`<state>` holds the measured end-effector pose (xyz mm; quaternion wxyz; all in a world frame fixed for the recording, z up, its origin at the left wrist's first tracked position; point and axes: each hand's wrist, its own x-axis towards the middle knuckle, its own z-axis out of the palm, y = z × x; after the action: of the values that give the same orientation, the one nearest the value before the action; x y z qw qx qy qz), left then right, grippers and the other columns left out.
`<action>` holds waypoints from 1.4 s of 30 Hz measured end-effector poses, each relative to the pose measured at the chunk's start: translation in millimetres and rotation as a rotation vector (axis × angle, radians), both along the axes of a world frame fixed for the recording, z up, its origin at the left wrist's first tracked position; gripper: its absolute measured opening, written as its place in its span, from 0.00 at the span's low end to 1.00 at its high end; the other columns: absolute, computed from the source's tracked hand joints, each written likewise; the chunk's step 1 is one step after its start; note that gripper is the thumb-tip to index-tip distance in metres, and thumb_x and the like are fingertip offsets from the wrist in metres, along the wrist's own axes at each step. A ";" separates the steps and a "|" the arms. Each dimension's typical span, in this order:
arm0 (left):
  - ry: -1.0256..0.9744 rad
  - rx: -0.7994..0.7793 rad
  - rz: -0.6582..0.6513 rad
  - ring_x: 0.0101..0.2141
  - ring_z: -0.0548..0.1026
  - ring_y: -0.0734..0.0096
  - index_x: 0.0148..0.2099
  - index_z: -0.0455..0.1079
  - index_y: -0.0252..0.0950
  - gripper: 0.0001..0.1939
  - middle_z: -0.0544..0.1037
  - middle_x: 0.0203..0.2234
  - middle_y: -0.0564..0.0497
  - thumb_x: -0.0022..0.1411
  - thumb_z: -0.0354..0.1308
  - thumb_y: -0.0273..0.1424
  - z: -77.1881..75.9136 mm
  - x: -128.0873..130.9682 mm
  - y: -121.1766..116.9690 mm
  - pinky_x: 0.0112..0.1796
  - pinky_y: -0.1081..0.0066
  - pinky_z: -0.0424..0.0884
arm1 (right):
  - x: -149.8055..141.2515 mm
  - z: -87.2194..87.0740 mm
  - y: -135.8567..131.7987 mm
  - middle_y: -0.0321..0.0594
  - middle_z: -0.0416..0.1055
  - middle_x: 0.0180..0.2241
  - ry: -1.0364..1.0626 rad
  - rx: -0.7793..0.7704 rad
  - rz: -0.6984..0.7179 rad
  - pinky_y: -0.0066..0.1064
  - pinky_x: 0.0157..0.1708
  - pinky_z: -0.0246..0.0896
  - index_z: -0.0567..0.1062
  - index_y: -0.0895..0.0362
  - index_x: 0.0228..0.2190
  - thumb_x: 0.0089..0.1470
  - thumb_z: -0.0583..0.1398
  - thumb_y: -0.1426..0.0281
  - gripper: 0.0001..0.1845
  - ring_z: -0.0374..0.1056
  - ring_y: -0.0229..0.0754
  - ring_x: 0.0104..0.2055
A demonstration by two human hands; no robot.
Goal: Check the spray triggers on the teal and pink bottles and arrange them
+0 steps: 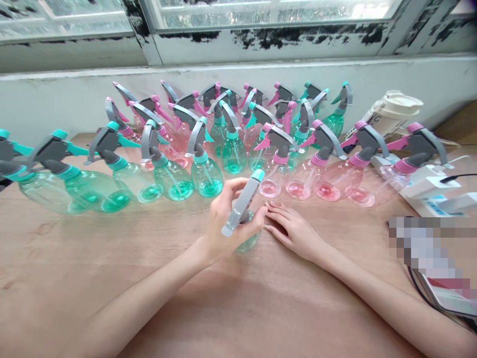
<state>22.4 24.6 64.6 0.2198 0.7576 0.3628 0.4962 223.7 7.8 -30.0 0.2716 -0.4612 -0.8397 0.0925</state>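
Note:
My left hand (219, 219) is wrapped round the neck of a green spray bottle (249, 241) with a grey head and a teal nozzle. The bottle stands in the middle of the wooden table, partly hidden by my fingers. My right hand (294, 228) lies on the table just right of that bottle, fingers stretched out and holding nothing. Beyond my hands, a front row has green spray bottles (181, 185) on the left and pink spray bottles (305, 179) on the right.
More pink and green spray bottles (234, 149) crowd behind the front row, toward the wall (74, 94) below the windows. At the right are a white cup (395, 109), a power strip (428, 191) with plugs and cables, and a blurred-out device (439, 263).

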 end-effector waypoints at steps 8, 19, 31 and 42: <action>-0.007 0.005 0.052 0.36 0.74 0.69 0.50 0.60 0.41 0.19 0.72 0.44 0.48 0.58 0.61 0.32 -8.0 -7.6 -3.1 0.41 0.65 0.72 | -0.7 0.4 1.7 0.52 0.68 0.58 -0.001 0.012 0.000 0.52 0.62 0.56 0.72 0.60 0.53 0.63 0.55 0.66 0.20 0.62 0.53 0.61; 0.276 0.006 0.135 0.41 0.73 0.63 0.44 0.68 0.38 0.09 0.72 0.40 0.48 0.62 0.61 0.34 -4.6 -35.7 -24.0 0.44 0.64 0.69 | -1.6 1.8 0.9 0.53 0.68 0.57 0.007 0.010 -0.004 0.51 0.62 0.56 0.72 0.62 0.53 0.63 0.56 0.66 0.20 0.63 0.53 0.61; 0.358 -0.051 0.276 0.44 0.76 0.58 0.46 0.68 0.36 0.15 0.77 0.40 0.47 0.61 0.64 0.37 3.2 -25.1 40.7 0.45 0.60 0.70 | -1.2 -0.1 1.5 0.53 0.69 0.57 0.039 0.038 0.011 0.53 0.61 0.57 0.73 0.59 0.53 0.62 0.55 0.66 0.19 0.63 0.53 0.61; 0.399 0.023 0.354 0.43 0.77 0.56 0.54 0.62 0.33 0.26 0.78 0.42 0.41 0.58 0.67 0.34 2.1 -6.3 78.2 0.44 0.61 0.71 | -0.9 -1.8 3.2 0.53 0.69 0.57 0.038 0.044 0.022 0.51 0.61 0.57 0.72 0.60 0.53 0.62 0.56 0.67 0.19 0.61 0.52 0.62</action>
<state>16.1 102.7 66.7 0.0452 0.7675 0.5202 0.3718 222.8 11.0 -31.8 0.2965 -0.4439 -0.8412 0.0855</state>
